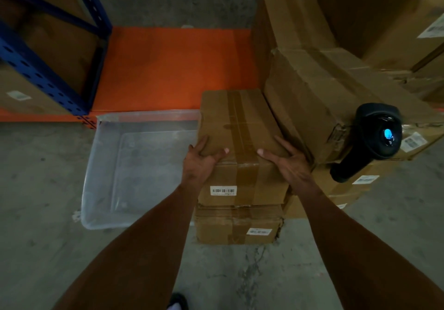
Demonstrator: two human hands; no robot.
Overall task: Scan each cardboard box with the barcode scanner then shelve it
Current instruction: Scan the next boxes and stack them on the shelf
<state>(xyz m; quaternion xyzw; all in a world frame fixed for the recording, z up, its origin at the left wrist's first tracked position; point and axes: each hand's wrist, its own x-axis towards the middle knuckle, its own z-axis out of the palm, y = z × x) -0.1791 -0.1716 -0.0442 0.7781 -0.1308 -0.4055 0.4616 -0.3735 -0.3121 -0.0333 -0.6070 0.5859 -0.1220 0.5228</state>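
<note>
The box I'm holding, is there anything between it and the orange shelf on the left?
Nothing visible blocks it. Both hands, left and right, grip the box; the orange shelf lies bare just beyond it. The clear tub sits lower on the floor, beside the path.

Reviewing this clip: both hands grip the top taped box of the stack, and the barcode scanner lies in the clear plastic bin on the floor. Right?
Not quite. The head view shows the barcode scanner resting on the cardboard boxes at right, not in the clear plastic bin. The left hand and right hand do grip the top taped box.
</note>
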